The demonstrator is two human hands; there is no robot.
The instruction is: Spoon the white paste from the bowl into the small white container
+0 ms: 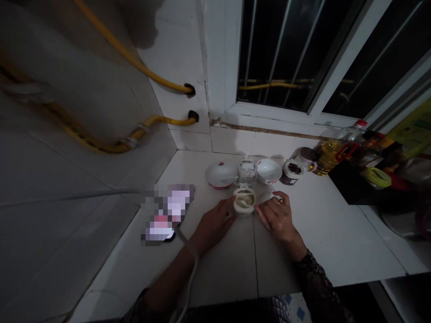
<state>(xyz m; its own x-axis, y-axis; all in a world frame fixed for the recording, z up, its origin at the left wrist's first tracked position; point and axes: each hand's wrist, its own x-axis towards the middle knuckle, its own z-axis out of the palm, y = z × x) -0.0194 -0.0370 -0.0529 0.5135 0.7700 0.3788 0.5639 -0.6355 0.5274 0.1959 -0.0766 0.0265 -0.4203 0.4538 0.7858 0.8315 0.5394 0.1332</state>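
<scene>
A small clear seasoning jar (244, 207) with a cream-coloured rim stands on the white tiled counter between both hands. Its clear hinged lid (247, 172) is tipped back, away from me. Inside, a pale spoon-like shape shows against darker contents, too dim to make out. My left hand (215, 222) is closed around the jar's left side. On the other side, my right hand (276, 215), with a ring on one finger, has its fingers curled and the tips against the jar's right edge. Its palm side is hidden.
Behind the jar are two white bowls (220, 175) (269, 170). To the right stand a dark-filled jar (291, 172), an oil bottle (328, 154) and a black box (352, 181). A blurred-out phone (168, 213) lies left; a pale cable (193, 264) crosses over my left forearm.
</scene>
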